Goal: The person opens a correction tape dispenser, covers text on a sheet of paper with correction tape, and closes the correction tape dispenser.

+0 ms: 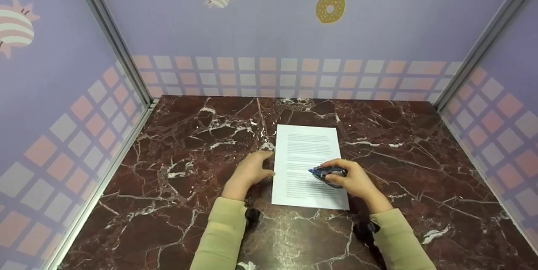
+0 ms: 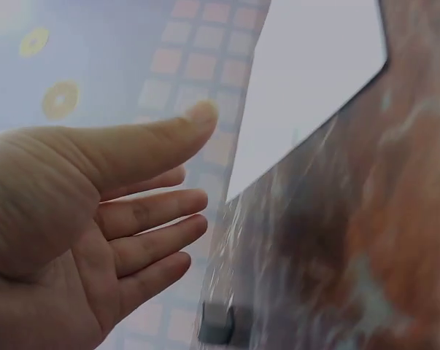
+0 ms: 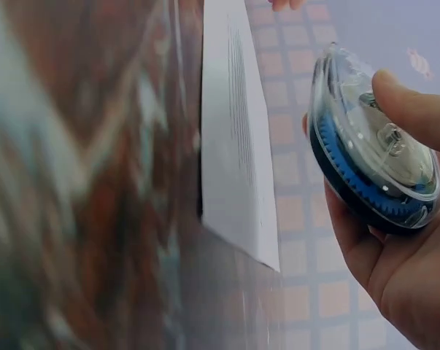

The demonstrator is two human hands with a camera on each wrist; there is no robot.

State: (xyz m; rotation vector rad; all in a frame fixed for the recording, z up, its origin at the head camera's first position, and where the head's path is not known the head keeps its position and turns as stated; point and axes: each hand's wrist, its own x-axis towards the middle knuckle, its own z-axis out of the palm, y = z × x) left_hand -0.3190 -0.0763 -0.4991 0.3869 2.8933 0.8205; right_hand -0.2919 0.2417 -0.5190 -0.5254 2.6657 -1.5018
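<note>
A printed sheet of paper (image 1: 304, 167) lies on the marble-patterned table, its lines of text facing up. My right hand (image 1: 352, 178) grips a correction tape dispenser (image 1: 330, 175) between thumb and fingers, over the right half of the sheet, with the blue tip pointing left. In the right wrist view the dispenser (image 3: 380, 153) shows a clear case with a blue toothed wheel inside. At the sheet's left edge is my left hand (image 1: 251, 169), thumb and fingers extended and apart. The left wrist view shows that hand (image 2: 110, 219) with nothing in its grasp, beside the paper (image 2: 307, 80).
The dark red marble table (image 1: 180, 177) spreads around the sheet. A lilac back wall (image 1: 269, 30) with checks and doughnut pictures closes off the far side. Side panels stand at left and right, joined at metal corner posts (image 1: 113, 34).
</note>
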